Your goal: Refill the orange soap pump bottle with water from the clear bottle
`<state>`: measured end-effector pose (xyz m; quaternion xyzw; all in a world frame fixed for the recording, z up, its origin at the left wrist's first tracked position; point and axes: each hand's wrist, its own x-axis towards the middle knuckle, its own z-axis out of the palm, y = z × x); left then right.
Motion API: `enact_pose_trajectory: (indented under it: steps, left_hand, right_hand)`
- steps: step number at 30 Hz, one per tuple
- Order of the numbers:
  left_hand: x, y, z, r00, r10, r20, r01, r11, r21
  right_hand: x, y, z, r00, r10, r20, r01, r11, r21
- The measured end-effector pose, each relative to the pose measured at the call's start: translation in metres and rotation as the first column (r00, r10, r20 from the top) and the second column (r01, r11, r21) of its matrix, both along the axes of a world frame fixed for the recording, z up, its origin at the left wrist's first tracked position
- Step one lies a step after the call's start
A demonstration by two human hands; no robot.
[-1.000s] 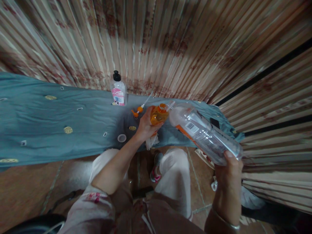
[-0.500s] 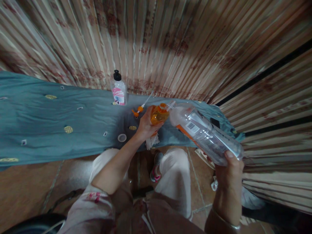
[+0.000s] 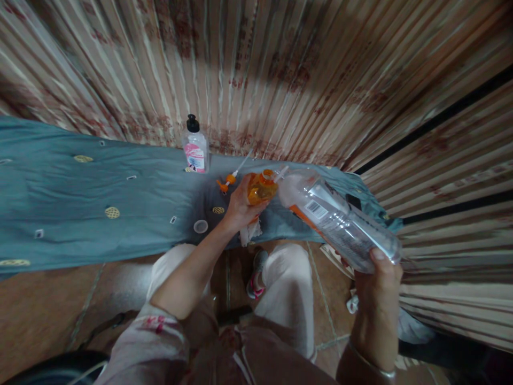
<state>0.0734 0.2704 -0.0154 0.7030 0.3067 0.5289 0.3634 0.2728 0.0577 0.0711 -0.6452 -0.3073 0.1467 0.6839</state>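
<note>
My left hand (image 3: pixel 240 206) is wrapped round a small orange bottle (image 3: pixel 261 190) with its mouth uncovered. In my right hand (image 3: pixel 379 267) is a large clear plastic bottle (image 3: pixel 340 219), gripped near its base and tilted so that its neck points left. The clear bottle's neck meets the orange bottle's mouth; whether liquid passes between them I cannot make out. An orange pump top (image 3: pixel 227 183) with a thin tube lies just beyond my left hand. Below the orange bottle a whitish crumpled item (image 3: pixel 250 233) shows in part.
A clear bottle with a black cap and pink label (image 3: pixel 195 152) stands at the back of the blue cloth surface (image 3: pixel 144 192). A small round clear cap (image 3: pixel 201 226) lies near the front edge. A dark flat object (image 3: pixel 353 201) is on the right. Pleated curtains (image 3: pixel 224 69) hang behind.
Almost nothing differs. The large clear bottle has shifted very slightly in my right hand, while the orange bottle stays in place.
</note>
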Motion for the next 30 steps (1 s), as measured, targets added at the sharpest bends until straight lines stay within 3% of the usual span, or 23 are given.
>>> enact_pose_trajectory:
  steps: [30]
  left_hand:
    - [-0.0007, -0.0001, 0.0011, 1.000, -0.001, -0.014, 0.001, 1.000, 0.012]
  right_hand:
    - [-0.0036, 0.0028, 0.0028, 1.000, 0.026, -0.016, -0.025, 1.000, 0.002]
